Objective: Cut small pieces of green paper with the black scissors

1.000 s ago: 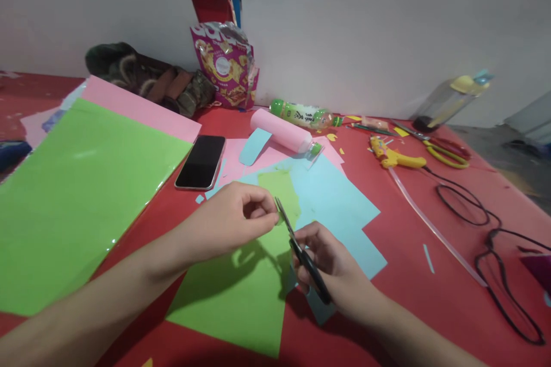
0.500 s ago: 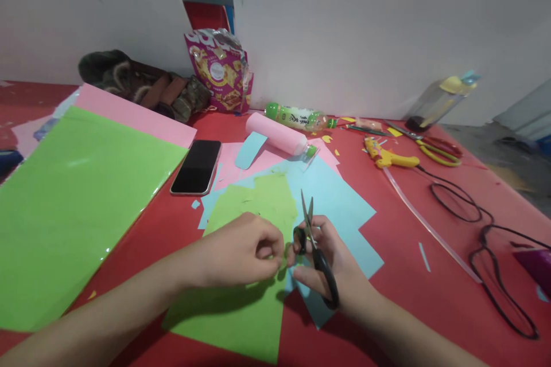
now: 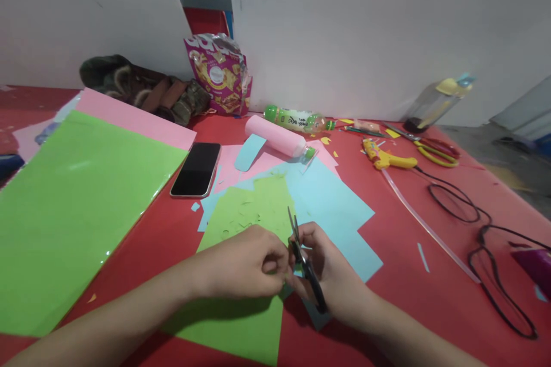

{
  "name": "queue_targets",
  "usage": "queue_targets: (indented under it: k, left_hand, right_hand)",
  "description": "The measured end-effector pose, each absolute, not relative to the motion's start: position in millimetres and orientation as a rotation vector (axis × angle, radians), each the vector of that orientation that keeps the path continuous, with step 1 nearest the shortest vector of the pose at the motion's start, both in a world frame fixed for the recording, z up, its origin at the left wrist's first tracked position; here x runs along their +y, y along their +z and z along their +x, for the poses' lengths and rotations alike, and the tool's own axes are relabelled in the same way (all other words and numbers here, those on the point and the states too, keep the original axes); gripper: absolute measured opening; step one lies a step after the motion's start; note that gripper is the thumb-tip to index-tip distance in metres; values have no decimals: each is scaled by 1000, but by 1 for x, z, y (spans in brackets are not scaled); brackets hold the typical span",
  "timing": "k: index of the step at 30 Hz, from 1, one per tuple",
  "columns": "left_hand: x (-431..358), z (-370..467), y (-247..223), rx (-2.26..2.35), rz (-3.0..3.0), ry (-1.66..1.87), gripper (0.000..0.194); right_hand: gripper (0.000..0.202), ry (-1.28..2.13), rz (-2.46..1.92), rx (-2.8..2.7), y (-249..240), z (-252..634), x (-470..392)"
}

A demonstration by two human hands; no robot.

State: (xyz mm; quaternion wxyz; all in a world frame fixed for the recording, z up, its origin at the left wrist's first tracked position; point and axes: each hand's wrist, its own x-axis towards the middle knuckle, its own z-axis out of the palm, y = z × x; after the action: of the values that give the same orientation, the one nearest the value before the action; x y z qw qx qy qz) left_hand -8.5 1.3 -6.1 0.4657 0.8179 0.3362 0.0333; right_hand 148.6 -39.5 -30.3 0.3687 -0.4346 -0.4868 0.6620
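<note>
Black-handled scissors (image 3: 310,281) are gripped in my right hand (image 3: 340,275), blades pointing up and away. My left hand (image 3: 249,261) is closed in a pinch right beside my right fingertips. Whatever it pinches, perhaps a tiny green scrap, is too small and hidden to make out. Both hands are over a green paper sheet (image 3: 228,324) with small curled green clippings (image 3: 245,223) on it. Under and beside it lies light blue paper (image 3: 340,206). A pink-wrapped bottle (image 3: 275,136) with a blue paper strip (image 3: 250,152) lies beyond.
A phone (image 3: 196,170) and a large green sheet pack (image 3: 86,212) lie left. A snack bag (image 3: 219,74) and a green-capped bottle (image 3: 297,118) are at the back. On the right are a yellow glue gun (image 3: 387,156), its black cord (image 3: 451,215) and larger scissors (image 3: 439,152).
The scissors have tilted and shifted left, and my right hand has come closer to my left. My left hand has moved slightly down and right, showing more green clippings.
</note>
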Motion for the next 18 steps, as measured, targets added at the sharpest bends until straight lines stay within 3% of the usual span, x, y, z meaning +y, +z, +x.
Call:
queue_targets:
  k: [18]
  left_hand:
    - [3,2,-10,939,1943,315,16]
  right_hand:
    - [41,1476,-1190,-896,-32,149,-31]
